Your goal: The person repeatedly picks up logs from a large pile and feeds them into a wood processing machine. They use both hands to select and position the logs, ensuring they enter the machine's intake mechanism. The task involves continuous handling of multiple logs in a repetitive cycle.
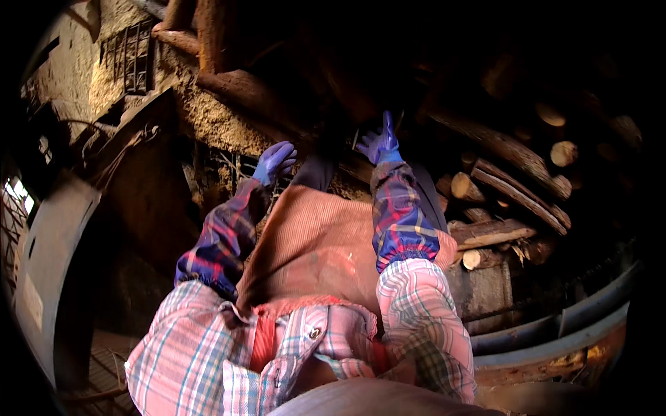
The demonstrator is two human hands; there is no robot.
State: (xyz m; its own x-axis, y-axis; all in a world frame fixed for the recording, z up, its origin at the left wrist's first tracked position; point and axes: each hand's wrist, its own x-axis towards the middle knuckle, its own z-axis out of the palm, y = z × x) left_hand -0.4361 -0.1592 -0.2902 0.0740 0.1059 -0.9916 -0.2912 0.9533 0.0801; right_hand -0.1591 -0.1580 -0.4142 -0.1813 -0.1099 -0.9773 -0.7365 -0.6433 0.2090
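My left hand (pixel 276 163), in a purple-blue glove, is held out in front of my body with its fingers stretched, and nothing shows in it. To its right, my right hand (pixel 379 145) wears a matching glove. Its fingers are spread, one pointing away from me, and it holds nothing that I can see. Dark plaid sleeve covers (pixel 404 222) wrap both forearms. A rust-orange apron (pixel 319 239) hangs between my arms. Nearest my right hand, on its right, lies a long log (pixel 496 144); the area just beyond the hands is too dark to make out.
Cut logs (pixel 485 236) lie piled at the right. Curved metal rails (pixel 555 340) run below them. At the left stand a dark metal panel (pixel 149 201) and a pale sheet (pixel 52 270). A timber post (pixel 209 38) and a rough wall with a metal grate (pixel 130 59) rise at the far left.
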